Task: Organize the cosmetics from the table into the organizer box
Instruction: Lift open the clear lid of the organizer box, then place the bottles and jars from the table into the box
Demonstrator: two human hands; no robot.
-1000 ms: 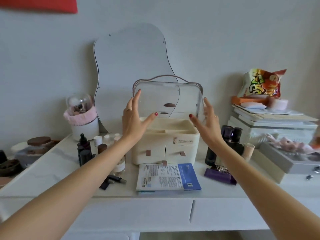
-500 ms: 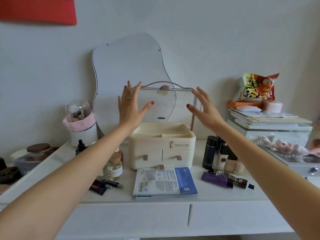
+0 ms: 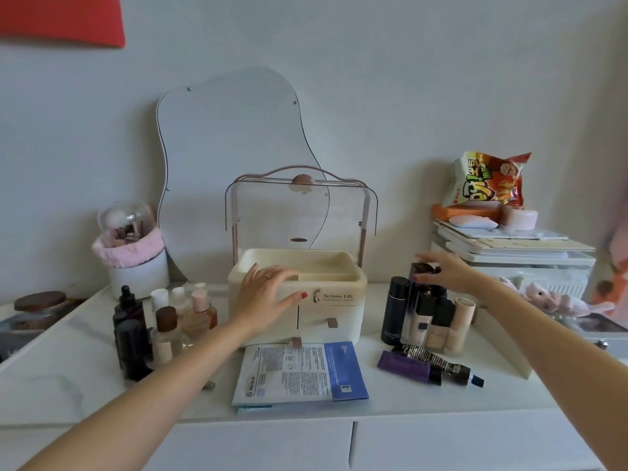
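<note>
A cream organizer box stands at the middle of the white table, its clear lid raised upright and its top tray bare. My left hand rests with straight fingers on the box's front left rim. My right hand closes its fingers round the dark cap of a tall bottle in the cluster right of the box. A black bottle and beige tubes stand there too. Left of the box stand dark dropper bottles and small beige bottles.
Sheet-mask packets lie before the box; a purple tube and a black tube lie to their right. A wavy mirror leans on the wall. A brush holder stands left; stacked boxes with a snack bag stand right.
Both hands came down from the raised lid, which stays open. The left hand landed on the box's front rim; the right hand moved right onto the tall bottle's cap.
</note>
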